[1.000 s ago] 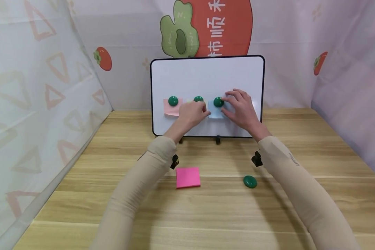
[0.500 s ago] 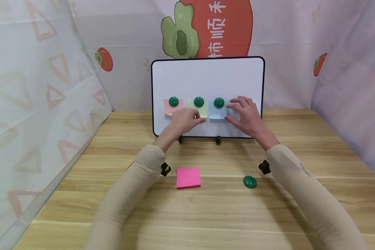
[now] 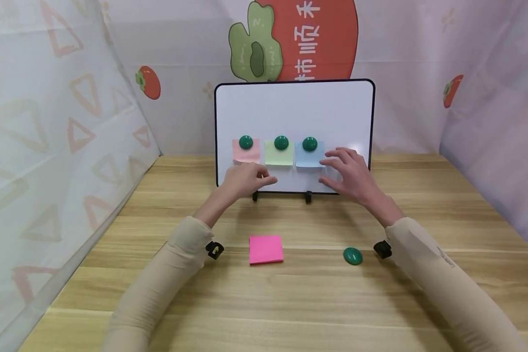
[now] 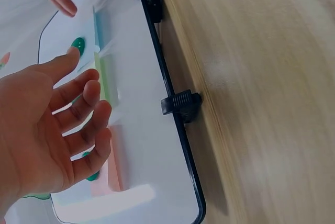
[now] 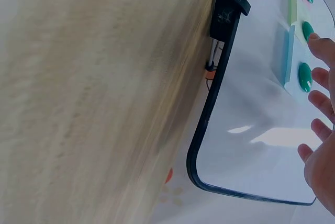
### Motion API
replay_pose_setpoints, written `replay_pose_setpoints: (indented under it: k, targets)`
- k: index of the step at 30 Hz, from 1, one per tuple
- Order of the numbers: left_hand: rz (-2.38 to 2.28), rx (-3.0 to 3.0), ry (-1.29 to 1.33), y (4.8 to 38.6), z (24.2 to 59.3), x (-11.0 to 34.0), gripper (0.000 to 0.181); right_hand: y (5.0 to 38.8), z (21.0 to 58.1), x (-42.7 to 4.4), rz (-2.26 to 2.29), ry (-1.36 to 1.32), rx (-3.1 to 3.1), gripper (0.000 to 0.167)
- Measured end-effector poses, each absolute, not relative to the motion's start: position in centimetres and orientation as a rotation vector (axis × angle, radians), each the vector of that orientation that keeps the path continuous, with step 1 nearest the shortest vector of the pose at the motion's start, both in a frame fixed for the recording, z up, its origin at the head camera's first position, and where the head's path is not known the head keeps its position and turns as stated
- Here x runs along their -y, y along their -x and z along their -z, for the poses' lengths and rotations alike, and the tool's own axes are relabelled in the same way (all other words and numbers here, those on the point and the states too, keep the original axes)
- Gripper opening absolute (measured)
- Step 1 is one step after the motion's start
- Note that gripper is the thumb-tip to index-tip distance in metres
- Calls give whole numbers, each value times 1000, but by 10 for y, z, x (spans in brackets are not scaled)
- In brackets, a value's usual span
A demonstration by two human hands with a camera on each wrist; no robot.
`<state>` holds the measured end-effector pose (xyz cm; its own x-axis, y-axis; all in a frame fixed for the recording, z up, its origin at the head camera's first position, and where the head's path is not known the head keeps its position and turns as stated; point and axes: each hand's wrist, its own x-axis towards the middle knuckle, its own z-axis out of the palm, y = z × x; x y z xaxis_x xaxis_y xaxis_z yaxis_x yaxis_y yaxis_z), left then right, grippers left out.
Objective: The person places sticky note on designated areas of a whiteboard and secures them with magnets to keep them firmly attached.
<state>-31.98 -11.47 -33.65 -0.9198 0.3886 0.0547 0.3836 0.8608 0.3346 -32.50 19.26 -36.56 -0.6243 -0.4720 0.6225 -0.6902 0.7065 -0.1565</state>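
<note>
In the head view a whiteboard [image 3: 295, 107] stands upright at the back of the table. Side by side on it are a pink sticky note [image 3: 246, 155], a yellow-green sticky note [image 3: 278, 157] and a blue sticky note [image 3: 309, 159]. Each bears a green round magnet [image 3: 310, 143] near its top. My left hand [image 3: 245, 180] is in front of the board below the pink note, fingers loosely bent, holding nothing. My right hand [image 3: 351, 173] hovers by the blue note's lower right corner, its fingers spread and holding nothing.
A bright pink sticky-note pad [image 3: 266, 249] lies on the wooden table [image 3: 290, 303]. Farther right lies another green magnet [image 3: 353, 255]. Black clips [image 3: 308, 196] hold the board's lower edge. Patterned cloth walls [image 3: 70, 122] enclose the back and sides.
Both hands have drawn back from the board, the left down and leftward, the right down and rightward. The right fingers have left the magnet on the blue note, and the yellow-green note is now uncovered.
</note>
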Motion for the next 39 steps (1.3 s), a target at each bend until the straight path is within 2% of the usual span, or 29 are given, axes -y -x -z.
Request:
replay_pose_setpoints:
  k: [11,23,39]
  targets:
    - [-548,-2965,-622,289,344,139,37,305,375,-202,-434,-969,2356,46]
    - [-516,-2897,-571,270,350,150,31,277,379,-206,-461,-1027,2440,52]
    - [-231,-2830,-764,244,361,154,54,245,376,-218,-528,-1060,2716,55]
